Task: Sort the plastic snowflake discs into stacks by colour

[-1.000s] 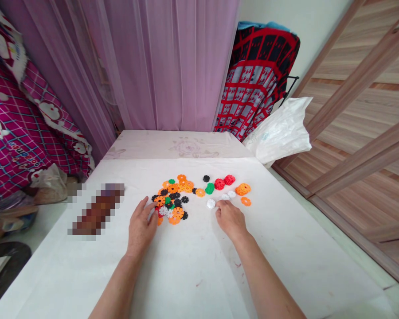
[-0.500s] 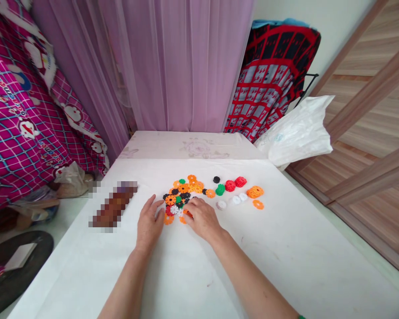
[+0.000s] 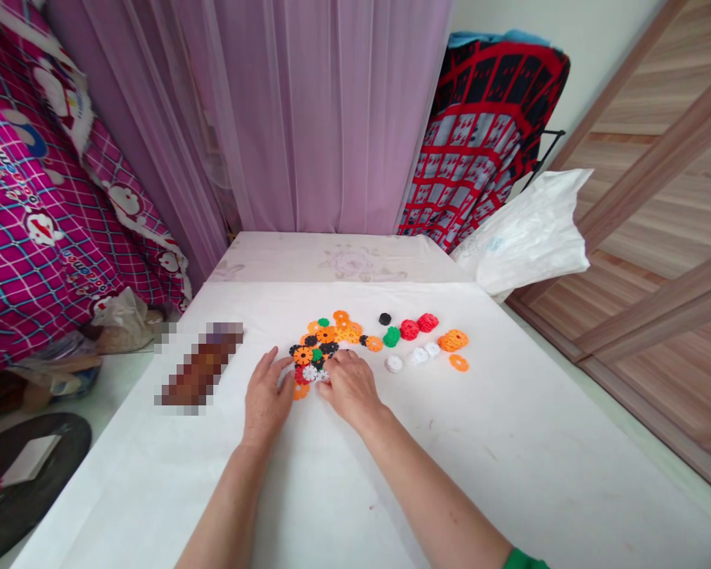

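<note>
A: Where are our flower discs (image 3: 303,355)?

B: Lots of them lie in a mixed pile (image 3: 326,336) on our white surface (image 3: 320,490). We see orange, black, green, red and white ones all jumbled up.

A: What are our hands doing?

B: Our left hand (image 3: 266,399) is at the left side of the pile. Its grip is wide, with the thumb away from the fingers. Our right hand (image 3: 351,387) bends over the right side, fingers down. We can't tell if its grip has a disc, because the hand hides the tips.

A: What do we see right of the pile?

B: Little groups! A black stack (image 3: 385,318) is at the back. A green stack (image 3: 392,337) is beside two red stacks (image 3: 409,329). White discs (image 3: 419,356) lie nearer to us. An orange stack (image 3: 453,341) is farthest right, with a lone orange disc (image 3: 459,363) just in front.

A: Any bags?

B: We see a big white bag (image 3: 527,229) by the far right edge, and a clear bag (image 3: 124,312) low on the left. We can't tell what is inside either.
</note>
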### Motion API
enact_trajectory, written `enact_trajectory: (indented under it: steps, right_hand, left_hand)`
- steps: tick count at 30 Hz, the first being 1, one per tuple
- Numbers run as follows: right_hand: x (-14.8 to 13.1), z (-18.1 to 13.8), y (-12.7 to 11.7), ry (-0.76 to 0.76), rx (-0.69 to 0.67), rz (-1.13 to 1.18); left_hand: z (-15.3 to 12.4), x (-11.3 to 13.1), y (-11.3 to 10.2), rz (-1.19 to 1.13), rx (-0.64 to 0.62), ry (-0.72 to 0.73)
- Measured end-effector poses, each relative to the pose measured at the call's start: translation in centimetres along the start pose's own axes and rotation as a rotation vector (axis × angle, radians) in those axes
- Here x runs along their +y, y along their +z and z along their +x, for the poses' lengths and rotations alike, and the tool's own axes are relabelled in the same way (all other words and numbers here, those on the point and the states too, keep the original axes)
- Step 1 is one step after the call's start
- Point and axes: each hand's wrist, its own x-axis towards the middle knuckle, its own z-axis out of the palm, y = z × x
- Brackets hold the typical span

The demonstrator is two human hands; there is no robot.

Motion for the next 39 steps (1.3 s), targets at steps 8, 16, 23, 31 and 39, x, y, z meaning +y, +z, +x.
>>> enact_trajectory:
  steps: [8, 16, 23, 31, 39]
  right_hand:
    - [2.4, -1.1, -1.1, 0.084, 0.086, 0.033]
    - [10.4, -4.2, -2.7, 0.358, 0.221, -0.057]
    - [10.5, -3.9, -2.5, 0.356, 0.146, -0.079]
    - [9.7, -3.8, -2.8, 0.315, 0.162, -0.072]
    - [1.2, -0.5, -1.1, -0.049, 0.097, 0.055]
  left_hand:
    - [0.0, 0.4, -0.3, 0.02, -0.003, -0.005]
    - [0.2, 0.2, -0.1, 0.04, -0.009, 0.013]
    - [0.1, 0.0, -0.2, 0.051, -0.016, -0.008]
    - [0.1, 0.0, -0.2, 0.03, -0.012, -0.01]
    - [0.2, 0.1, -0.3, 0.009, 0.015, -0.026]
